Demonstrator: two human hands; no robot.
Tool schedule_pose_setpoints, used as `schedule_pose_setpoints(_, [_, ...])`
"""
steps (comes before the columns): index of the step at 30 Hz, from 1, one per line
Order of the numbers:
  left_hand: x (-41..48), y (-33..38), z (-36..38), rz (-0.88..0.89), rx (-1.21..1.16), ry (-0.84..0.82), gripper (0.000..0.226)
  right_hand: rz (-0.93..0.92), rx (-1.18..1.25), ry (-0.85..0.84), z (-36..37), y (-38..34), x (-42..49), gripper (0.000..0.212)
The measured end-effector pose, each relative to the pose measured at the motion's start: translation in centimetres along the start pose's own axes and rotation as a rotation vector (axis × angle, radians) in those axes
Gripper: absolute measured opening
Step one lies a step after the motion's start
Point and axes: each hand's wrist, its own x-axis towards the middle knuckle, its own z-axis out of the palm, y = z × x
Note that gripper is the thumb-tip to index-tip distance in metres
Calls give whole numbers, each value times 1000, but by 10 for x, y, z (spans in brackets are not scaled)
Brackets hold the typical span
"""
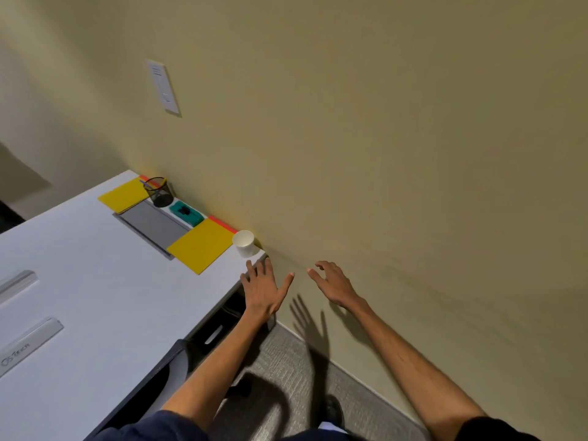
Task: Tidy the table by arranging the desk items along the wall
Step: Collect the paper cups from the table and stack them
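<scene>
Along the beige wall a row of desk items lies on the white table (95,281): a yellow folder (124,195), a black mesh pen cup (158,191), a grey pad (152,224), a teal stapler (186,213), a second yellow folder (201,245) and a white paper cup (244,243) at the table's corner. My left hand (262,289) hovers with fingers spread over the table's corner, just short of the paper cup, holding nothing. My right hand (332,283) hangs empty in the air beside the table, fingers loosely bent, close to the wall.
Two clear rulers (30,346) (16,283) lie on the table's left part. A white wall plate (163,86) is mounted above the desk. Grey carpet (286,377) and a dark chair edge (165,361) are below the table's side.
</scene>
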Motion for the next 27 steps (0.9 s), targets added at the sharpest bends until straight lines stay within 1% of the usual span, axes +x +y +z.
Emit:
schedule_pose_setpoints(7, [59,-23,-6,-156,-29,4,84,-137,-28,-98,7,-34,80,61])
schedule_pose_setpoints(9, [76,-28,-8,-186,-46,43,82,-185,-52,-141,10,-45,104,62])
schedule_pose_setpoints(14, [99,-43,-10,-289,-97,65,79,-292,-94,-225,35,-69,143,65])
schedule_pose_setpoints(16, [102,-55,-10,-339,-95,27,78,-322,-98,-254,46,-79,153,63])
schedule_pose_setpoints(20, [116,-83,-11,-402,-102,-16,80,-391,-160,-270,63,-100,176,70])
schedule_pose_setpoints(22, [124,-96,-10,-400,-115,-28,82,-437,-209,-252,70,-110,188,72])
schedule_pose_setpoints(25, [139,-112,-8,-376,-157,-120,87,-496,-301,-239,79,-123,207,73])
schedule_pose_setpoints(27, [149,-119,-5,-346,-188,-154,91,-523,-398,-238,87,-130,219,74])
